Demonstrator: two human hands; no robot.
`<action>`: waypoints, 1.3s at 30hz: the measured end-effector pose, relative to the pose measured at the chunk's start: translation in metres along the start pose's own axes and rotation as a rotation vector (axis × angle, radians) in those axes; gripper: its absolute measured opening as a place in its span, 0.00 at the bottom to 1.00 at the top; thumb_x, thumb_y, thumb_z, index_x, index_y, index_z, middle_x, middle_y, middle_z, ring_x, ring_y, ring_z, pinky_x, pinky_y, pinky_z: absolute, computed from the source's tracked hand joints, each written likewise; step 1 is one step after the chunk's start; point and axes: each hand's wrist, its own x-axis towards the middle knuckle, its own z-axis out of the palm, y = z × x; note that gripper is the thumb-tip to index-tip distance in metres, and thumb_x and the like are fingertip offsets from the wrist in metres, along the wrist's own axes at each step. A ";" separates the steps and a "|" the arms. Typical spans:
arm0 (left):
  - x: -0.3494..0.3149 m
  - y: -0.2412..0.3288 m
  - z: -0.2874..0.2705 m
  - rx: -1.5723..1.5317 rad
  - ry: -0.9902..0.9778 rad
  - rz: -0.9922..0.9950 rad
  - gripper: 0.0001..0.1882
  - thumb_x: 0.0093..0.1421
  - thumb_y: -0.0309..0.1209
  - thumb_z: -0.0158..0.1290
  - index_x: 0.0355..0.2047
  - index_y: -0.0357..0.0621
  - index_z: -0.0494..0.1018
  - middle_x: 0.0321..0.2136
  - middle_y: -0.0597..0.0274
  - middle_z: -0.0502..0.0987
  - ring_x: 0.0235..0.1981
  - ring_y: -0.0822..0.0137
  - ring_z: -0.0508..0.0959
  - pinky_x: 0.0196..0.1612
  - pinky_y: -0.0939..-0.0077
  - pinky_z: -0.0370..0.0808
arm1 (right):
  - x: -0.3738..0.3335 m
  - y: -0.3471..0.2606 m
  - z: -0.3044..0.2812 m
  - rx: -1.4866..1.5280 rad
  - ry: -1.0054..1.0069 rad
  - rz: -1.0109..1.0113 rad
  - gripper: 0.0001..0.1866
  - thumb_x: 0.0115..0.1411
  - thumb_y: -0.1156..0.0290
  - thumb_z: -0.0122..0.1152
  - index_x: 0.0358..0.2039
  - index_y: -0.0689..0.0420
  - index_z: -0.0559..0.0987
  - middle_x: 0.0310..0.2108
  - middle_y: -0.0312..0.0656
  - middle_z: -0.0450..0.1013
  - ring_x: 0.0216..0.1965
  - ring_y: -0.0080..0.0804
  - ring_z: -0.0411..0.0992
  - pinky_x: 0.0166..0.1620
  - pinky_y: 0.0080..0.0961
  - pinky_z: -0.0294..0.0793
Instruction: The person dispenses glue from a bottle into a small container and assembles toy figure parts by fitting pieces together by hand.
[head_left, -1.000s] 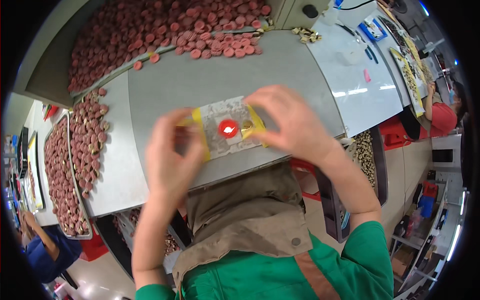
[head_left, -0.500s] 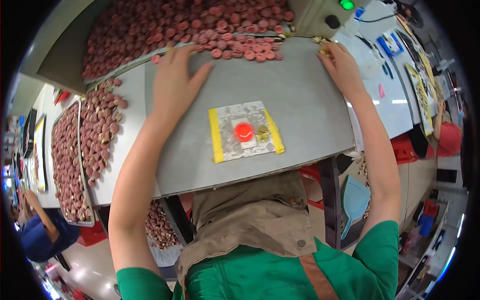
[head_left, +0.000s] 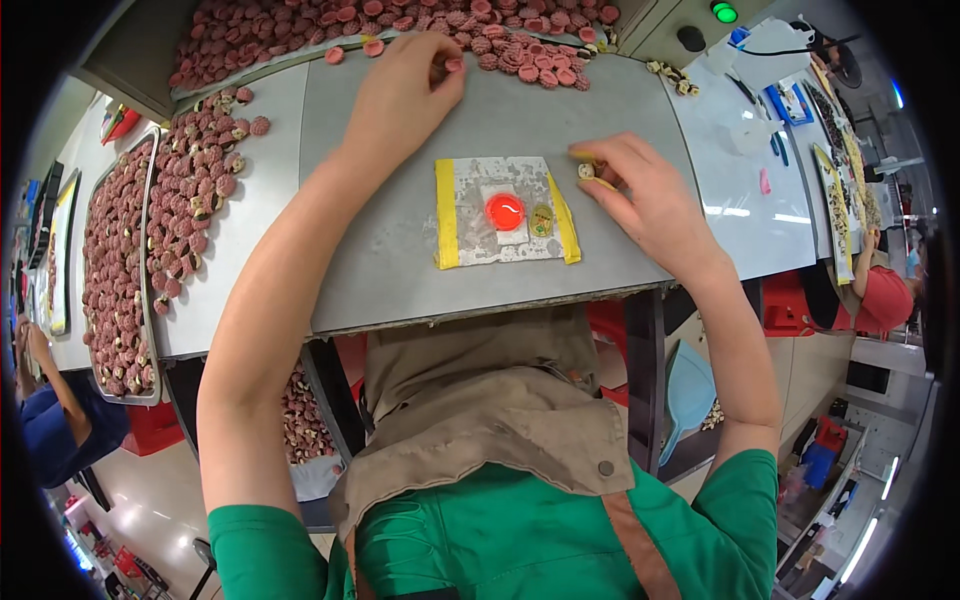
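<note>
Far left: a co-worker in blue (head_left: 62, 425) is sitting near the bench, forearms partly showing. Next, a metal tray (head_left: 130, 398) is holding ridged pink pieces (head_left: 112, 260); a loose pile (head_left: 190, 190) of similar pink-and-cream pieces is lying just beside it. A big pink heap (head_left: 270, 40) is filling the back.

Left hand (head_left: 398, 98) is reaching over the grey work surface (head_left: 370, 290) near that heap, thumb and fingers pinching a small pink cap (head_left: 455, 66). Hands are staying well apart from each other.

Between them, nearer the body, a white pad (head_left: 468, 235) with yellow edges is lying flat, carrying a red disc (head_left: 505, 211) and, just right of it, a gold-green oval (head_left: 541, 220).

Right hand (head_left: 655, 205) is hovering by the pad's upper right, fingertips gripping a cream-and-dark piece (head_left: 586, 172). Beyond it, a small cluster (head_left: 675, 78) of like pieces is lying; below the bench, a pale blue dustpan (head_left: 690, 385) is resting. Far right: a co-worker in red (head_left: 885, 290) is sitting.
</note>
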 end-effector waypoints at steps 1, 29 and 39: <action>-0.009 0.007 -0.008 -0.134 0.015 -0.091 0.11 0.58 0.32 0.56 0.40 0.41 0.73 0.34 0.61 0.76 0.33 0.67 0.78 0.37 0.75 0.74 | -0.001 -0.001 0.001 -0.002 -0.003 0.000 0.14 0.57 0.77 0.59 0.45 0.61 0.74 0.39 0.45 0.70 0.37 0.39 0.72 0.41 0.29 0.73; -0.119 0.089 -0.050 -1.448 0.038 -0.674 0.20 0.67 0.32 0.49 0.56 0.36 0.65 0.43 0.63 0.74 0.45 0.71 0.76 0.49 0.79 0.73 | 0.008 -0.060 0.041 -0.113 0.040 -0.190 0.11 0.54 0.79 0.60 0.39 0.59 0.79 0.32 0.42 0.71 0.35 0.38 0.71 0.38 0.31 0.72; -0.122 0.083 -0.049 -1.553 0.042 -0.659 0.18 0.67 0.32 0.49 0.55 0.37 0.67 0.43 0.63 0.74 0.43 0.73 0.76 0.47 0.81 0.73 | 0.013 -0.056 0.035 -0.124 -0.036 -0.313 0.12 0.51 0.82 0.60 0.38 0.60 0.79 0.33 0.42 0.72 0.36 0.39 0.71 0.39 0.32 0.72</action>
